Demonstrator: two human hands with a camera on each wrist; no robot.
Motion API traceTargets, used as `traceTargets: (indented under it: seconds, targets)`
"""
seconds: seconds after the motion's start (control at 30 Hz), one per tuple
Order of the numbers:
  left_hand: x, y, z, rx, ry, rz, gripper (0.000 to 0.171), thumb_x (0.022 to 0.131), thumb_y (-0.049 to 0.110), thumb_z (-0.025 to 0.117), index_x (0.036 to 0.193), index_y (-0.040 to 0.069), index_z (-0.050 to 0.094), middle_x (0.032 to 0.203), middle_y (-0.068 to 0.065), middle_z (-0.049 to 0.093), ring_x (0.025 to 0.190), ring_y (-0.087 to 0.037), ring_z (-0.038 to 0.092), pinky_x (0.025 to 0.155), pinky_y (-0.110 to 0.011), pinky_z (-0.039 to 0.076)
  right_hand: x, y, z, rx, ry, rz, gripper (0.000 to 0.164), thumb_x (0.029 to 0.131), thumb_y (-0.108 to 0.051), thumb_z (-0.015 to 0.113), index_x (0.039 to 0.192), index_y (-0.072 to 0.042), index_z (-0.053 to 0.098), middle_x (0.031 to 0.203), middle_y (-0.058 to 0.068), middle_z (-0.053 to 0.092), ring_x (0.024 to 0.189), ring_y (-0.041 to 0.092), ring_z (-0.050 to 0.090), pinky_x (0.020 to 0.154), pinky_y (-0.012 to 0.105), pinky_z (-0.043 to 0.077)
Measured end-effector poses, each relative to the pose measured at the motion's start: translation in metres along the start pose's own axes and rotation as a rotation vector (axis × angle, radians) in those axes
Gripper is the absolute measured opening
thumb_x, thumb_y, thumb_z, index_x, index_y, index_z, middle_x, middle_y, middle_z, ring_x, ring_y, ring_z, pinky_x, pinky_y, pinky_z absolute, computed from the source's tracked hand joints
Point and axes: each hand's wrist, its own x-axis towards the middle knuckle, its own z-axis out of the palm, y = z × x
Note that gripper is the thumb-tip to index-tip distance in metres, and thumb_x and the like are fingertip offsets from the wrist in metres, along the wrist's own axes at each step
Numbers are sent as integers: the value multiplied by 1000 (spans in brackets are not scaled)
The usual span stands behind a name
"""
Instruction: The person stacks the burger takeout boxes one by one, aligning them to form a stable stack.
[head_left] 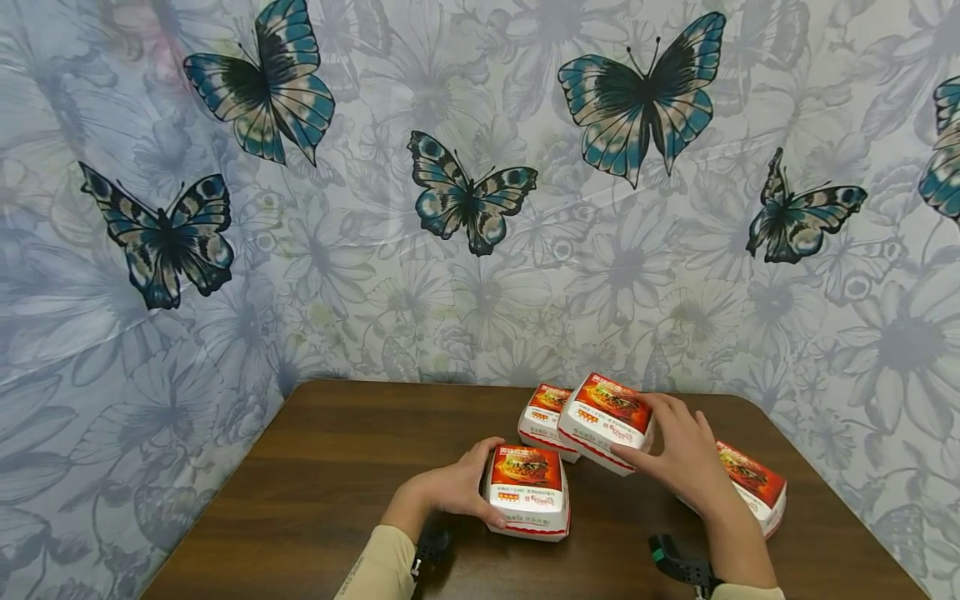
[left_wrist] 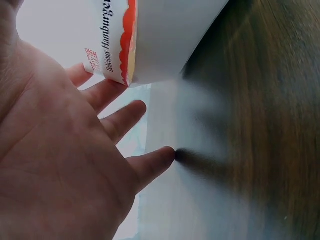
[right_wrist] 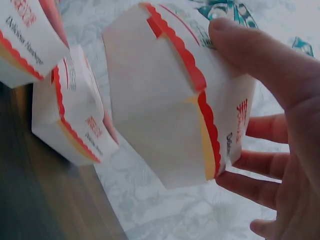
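In the head view my left hand (head_left: 453,492) grips a red-and-white hamburger box (head_left: 527,492) by its left side, thumb at the front and fingers behind. That box sits low over the table's middle; the left wrist view shows the fingertips at its printed edge (left_wrist: 117,40). My right hand (head_left: 686,450) holds a second hamburger box (head_left: 606,421) between thumb and fingers. This one is raised and tilted, and its white underside (right_wrist: 150,100) shows in the right wrist view. Behind the two, a third hamburger box (head_left: 542,417) is partly covered by them.
Another hamburger box (head_left: 753,483) lies at the right, partly hidden by my right forearm. All are on or above a brown wooden table (head_left: 337,467). A butterfly-patterned cloth (head_left: 480,317) hangs behind the table's far edge. A black wrist device (head_left: 678,562) sits by the right wrist.
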Motion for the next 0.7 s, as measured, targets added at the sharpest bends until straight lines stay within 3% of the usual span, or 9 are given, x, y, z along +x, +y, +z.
traceTargets:
  seconds: [0.1,0.33,0.7]
  targets:
    - [0,1,0,-7,5,0,115,73,41,88,155,10,14,149,-8,31,136,-22,35,114,-43,35,1,-7,4,39,-12,-51,86,77,-55,81,142,-9,49,144,21,47,134,45,41,109,73,20]
    - [0,2,0,-8,13,-4,115,72,41,88,155,10,15,150,-7,32,137,-21,35,114,-43,36,1,-26,14,160,-99,-97,85,77,-56,81,144,-13,48,148,12,44,134,40,46,99,64,44]
    - [-1,5,2,28,34,-13,118,71,42,89,156,11,15,152,-7,33,142,-23,32,116,-46,34,3,-48,27,241,-177,-178,84,76,-58,80,144,-20,48,147,2,44,132,31,52,98,56,49]
